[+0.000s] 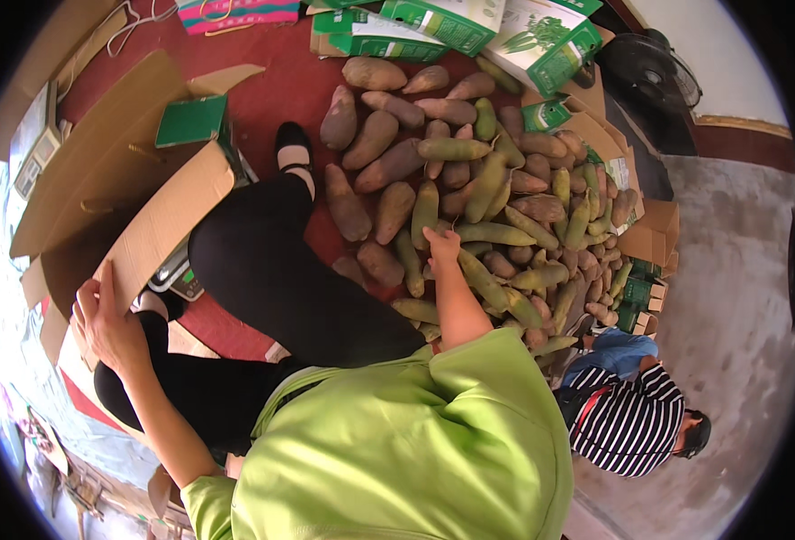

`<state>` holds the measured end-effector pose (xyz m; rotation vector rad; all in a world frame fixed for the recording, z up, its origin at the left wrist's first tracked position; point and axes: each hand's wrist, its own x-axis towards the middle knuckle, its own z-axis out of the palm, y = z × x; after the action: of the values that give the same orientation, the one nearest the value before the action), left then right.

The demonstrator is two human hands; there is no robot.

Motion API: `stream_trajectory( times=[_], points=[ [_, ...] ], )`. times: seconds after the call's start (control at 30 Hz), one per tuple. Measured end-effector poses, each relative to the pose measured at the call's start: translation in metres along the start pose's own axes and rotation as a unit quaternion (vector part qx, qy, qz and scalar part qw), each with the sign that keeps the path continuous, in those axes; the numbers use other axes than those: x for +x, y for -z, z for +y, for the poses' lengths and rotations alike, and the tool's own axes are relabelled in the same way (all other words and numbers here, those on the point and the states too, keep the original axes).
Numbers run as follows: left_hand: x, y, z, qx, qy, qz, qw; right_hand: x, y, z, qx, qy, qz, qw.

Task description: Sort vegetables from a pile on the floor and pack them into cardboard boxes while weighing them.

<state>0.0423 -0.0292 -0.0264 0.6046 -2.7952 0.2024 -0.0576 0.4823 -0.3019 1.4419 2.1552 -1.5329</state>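
Note:
My left hand (109, 328) grips the edge of a raised flap on an open cardboard box (168, 211), with the fingers and thumb around the board. My right hand (442, 247) is reaching into a heap of vegetables, fingers apart, at the lower end of a long green radish (424, 209). It looks to be touching that radish but not closed on it. Around it lie more green radishes (496, 234) and thick reddish-brown tubers (395, 211). Under the box's near flap, part of a scale (184, 279) shows between my feet.
Green and white cartons (451, 22) lie beyond the heap, with a black fan (649, 72) at far right. A person in a striped shirt (631, 418) crouches right of the heap. More cardboard boxes (651, 229) line the right side. Red covering (267, 81) spreads over the floor.

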Motion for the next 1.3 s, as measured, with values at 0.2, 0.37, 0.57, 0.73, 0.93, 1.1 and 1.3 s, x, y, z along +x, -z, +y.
stream_trajectory(
  times=[0.2,0.37,0.57,0.73,0.93,1.1,1.3],
  points=[
    [0.001,0.002,0.002,-0.001,0.011,-0.005,1.000,-0.014,-0.017,-0.016,0.043,-0.127,-0.014,0.991],
    [0.001,0.000,-0.002,-0.009,0.021,-0.001,1.000,-0.008,-0.028,-0.005,0.068,-0.138,-0.040,0.987],
    [-0.002,0.010,-0.002,-0.032,0.008,0.021,0.999,-0.010,-0.017,-0.007,0.174,-0.228,-0.120,0.950],
    [0.005,0.012,0.010,-0.050,0.017,-0.011,0.999,-0.032,0.011,-0.012,0.213,-0.257,-0.185,0.924],
    [0.001,0.018,0.002,-0.048,0.014,-0.011,0.999,-0.088,0.012,-0.035,0.231,-0.208,-0.192,0.931],
    [0.003,0.017,-0.003,-0.056,0.023,-0.017,0.998,-0.137,0.005,-0.105,0.181,-0.072,-0.303,0.933],
    [0.006,0.017,-0.003,-0.070,0.004,-0.007,0.998,-0.222,-0.012,-0.239,0.087,0.231,-0.476,0.844]
  ],
)
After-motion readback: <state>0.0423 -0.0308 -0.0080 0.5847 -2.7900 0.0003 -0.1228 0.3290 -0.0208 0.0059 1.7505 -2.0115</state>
